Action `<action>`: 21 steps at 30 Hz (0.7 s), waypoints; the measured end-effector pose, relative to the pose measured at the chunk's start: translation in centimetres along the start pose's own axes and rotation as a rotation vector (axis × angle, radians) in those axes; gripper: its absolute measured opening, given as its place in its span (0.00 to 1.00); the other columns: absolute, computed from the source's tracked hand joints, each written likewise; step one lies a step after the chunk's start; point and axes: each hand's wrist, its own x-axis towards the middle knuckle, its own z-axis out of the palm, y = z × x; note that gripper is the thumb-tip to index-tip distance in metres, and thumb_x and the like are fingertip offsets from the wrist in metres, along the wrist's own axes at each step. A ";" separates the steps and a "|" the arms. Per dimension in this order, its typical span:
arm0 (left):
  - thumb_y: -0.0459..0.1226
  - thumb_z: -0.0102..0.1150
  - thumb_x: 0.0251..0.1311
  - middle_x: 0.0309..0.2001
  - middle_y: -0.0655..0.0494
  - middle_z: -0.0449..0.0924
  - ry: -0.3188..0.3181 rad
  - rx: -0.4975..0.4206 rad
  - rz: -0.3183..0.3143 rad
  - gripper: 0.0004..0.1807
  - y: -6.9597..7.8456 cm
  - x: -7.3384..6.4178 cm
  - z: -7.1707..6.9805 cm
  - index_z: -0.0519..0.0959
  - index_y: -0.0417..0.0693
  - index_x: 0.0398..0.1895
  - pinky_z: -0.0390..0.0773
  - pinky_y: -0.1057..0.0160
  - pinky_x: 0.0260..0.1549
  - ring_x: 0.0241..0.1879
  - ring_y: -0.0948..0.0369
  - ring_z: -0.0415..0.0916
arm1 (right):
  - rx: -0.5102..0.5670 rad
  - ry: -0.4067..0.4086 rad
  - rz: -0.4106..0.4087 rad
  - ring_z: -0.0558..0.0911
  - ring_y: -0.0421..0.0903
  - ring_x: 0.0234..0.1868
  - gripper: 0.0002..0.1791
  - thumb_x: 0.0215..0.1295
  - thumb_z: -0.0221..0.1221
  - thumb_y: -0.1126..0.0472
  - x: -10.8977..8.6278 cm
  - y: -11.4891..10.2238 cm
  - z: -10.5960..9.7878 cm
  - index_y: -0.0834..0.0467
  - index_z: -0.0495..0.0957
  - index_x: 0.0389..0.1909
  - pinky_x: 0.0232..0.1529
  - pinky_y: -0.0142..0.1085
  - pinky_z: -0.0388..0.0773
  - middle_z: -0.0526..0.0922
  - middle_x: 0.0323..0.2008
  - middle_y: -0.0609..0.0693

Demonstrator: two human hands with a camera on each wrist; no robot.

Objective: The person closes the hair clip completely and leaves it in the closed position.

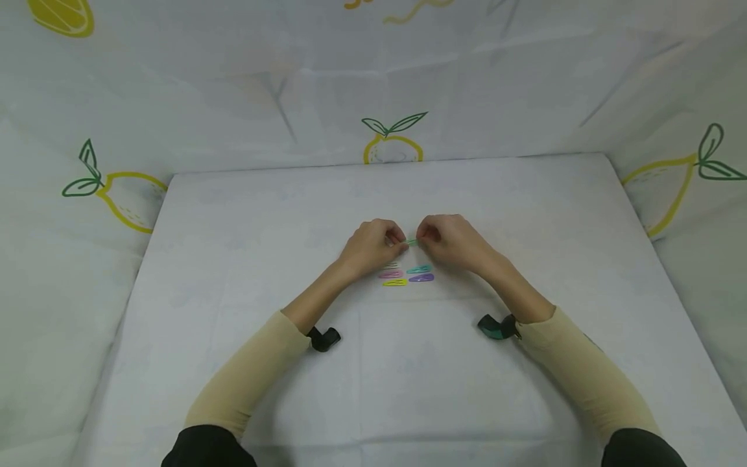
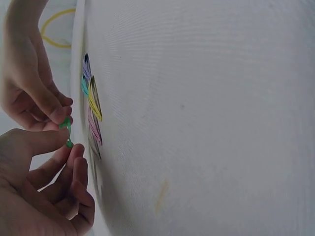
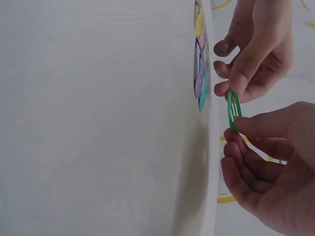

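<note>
Both hands hold a green snap hair clip (image 3: 234,105) between them, above the white table. My left hand (image 1: 369,248) pinches one end of it between thumb and fingertips. At the other end, the thumb and fingers of my right hand (image 1: 456,242) grip it. On the table just below lie a yellow hair clip (image 1: 394,283), a pink hair clip (image 1: 391,274) and a pale hair clip (image 1: 390,266), partly behind the left hand. Beside them are a teal hair clip (image 1: 419,268) and a purple hair clip (image 1: 421,277).
A white cloth covers the table (image 1: 408,376). White curtains with printed lemons (image 1: 393,149) stand along its back and both sides. Black wrist devices (image 1: 323,338) stick out below both forearms.
</note>
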 end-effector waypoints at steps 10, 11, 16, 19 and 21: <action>0.38 0.69 0.73 0.42 0.50 0.92 0.036 -0.103 0.035 0.08 0.3 -0.6 -0.5 0.90 0.42 0.44 0.82 0.61 0.45 0.41 0.57 0.85 | 0.102 0.047 -0.018 0.89 0.54 0.46 0.04 0.75 0.64 0.68 -0.6 -0.6 -0.8 0.64 0.85 0.44 0.54 0.50 0.86 0.91 0.42 0.58; 0.38 0.69 0.73 0.43 0.50 0.92 0.042 -0.118 0.035 0.08 0.3 -0.6 -0.5 0.89 0.42 0.44 0.82 0.61 0.46 0.42 0.57 0.85 | 0.111 0.054 -0.022 0.90 0.54 0.46 0.04 0.75 0.64 0.68 -0.7 -0.6 -0.9 0.64 0.85 0.45 0.55 0.51 0.86 0.91 0.43 0.58; 0.38 0.67 0.75 0.44 0.48 0.91 0.075 -0.180 0.038 0.09 0.3 -0.9 -0.6 0.88 0.40 0.46 0.81 0.62 0.46 0.42 0.56 0.85 | 0.178 0.062 -0.030 0.90 0.55 0.48 0.07 0.77 0.64 0.64 -0.9 -0.7 -1.3 0.64 0.86 0.48 0.60 0.53 0.86 0.91 0.45 0.59; 0.37 0.65 0.76 0.44 0.47 0.91 0.090 -0.218 0.049 0.08 0.5 -1.2 -0.7 0.87 0.39 0.46 0.81 0.62 0.45 0.42 0.55 0.85 | 0.217 0.056 -0.032 0.90 0.56 0.50 0.09 0.78 0.64 0.62 -1.1 -0.7 -1.6 0.64 0.87 0.49 0.62 0.54 0.85 0.91 0.47 0.60; 0.36 0.65 0.76 0.44 0.47 0.90 0.093 -0.240 0.059 0.08 0.6 -1.4 -0.8 0.87 0.39 0.46 0.81 0.63 0.45 0.42 0.55 0.85 | 0.239 0.053 -0.034 0.90 0.56 0.51 0.10 0.78 0.65 0.62 -1.1 -0.7 -1.7 0.65 0.87 0.50 0.62 0.54 0.85 0.91 0.47 0.60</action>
